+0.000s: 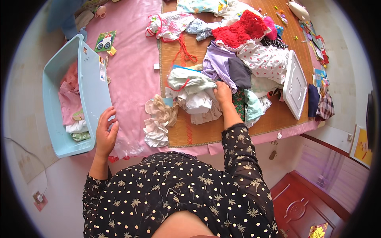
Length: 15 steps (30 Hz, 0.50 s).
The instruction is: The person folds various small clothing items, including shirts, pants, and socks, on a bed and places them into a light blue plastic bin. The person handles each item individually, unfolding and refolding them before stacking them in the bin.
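My right hand (223,91) pinches the edge of a pale green garment (192,81) on top of a heap of clothes. White clothing (196,102) lies beneath that garment, and a lilac garment (218,58) and a dark grey cloth (239,73) lie just beyond my hand. My left hand (106,131) holds nothing; its fingers are apart, beside the outer wall of a light blue plastic storage bin (92,80). Inside the bin are a pink garment (70,104), a white cloth (76,127) and a green patterned cloth (80,136).
A white plastic lid (295,84) leans at the right of the clothes. Beyond lie a red crocheted piece (241,31) and a strawberry-print garment (265,61). Beige and white small clothes (156,131) sit near the front edge of the bamboo mat (205,138). A toy-car picture (104,41) lies behind the bin.
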Motion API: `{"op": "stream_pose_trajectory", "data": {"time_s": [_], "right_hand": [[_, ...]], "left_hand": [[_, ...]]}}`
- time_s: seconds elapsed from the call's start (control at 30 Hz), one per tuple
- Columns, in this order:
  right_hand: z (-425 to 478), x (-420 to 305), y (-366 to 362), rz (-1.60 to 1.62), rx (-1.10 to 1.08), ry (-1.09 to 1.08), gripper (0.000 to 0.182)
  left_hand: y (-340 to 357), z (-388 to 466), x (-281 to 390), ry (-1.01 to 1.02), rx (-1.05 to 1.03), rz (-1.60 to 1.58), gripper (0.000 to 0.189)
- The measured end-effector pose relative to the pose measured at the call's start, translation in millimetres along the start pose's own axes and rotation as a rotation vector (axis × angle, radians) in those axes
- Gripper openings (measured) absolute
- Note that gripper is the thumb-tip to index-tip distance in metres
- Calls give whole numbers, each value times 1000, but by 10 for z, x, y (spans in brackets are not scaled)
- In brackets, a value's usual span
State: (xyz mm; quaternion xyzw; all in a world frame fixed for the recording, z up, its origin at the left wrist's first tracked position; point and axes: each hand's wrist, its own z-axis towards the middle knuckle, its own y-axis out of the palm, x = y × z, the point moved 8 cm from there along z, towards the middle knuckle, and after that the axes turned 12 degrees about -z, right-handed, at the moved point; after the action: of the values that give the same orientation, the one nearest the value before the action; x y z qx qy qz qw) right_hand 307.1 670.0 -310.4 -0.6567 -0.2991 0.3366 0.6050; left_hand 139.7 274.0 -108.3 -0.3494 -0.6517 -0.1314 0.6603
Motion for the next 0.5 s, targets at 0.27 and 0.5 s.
{"op": "stream_pose_trajectory", "data": {"time_s": [0.27, 0.5], "right_hand": [[-1395, -1067, -443, 315, -104, -291, 33], [-1877, -1281, -115, 607, -204, -382, 30]], "left_hand": [[1389, -64, -1346, -587, -271, -431, 41], [1962, -101, -1906, -760, -21, -729, 28]]}}
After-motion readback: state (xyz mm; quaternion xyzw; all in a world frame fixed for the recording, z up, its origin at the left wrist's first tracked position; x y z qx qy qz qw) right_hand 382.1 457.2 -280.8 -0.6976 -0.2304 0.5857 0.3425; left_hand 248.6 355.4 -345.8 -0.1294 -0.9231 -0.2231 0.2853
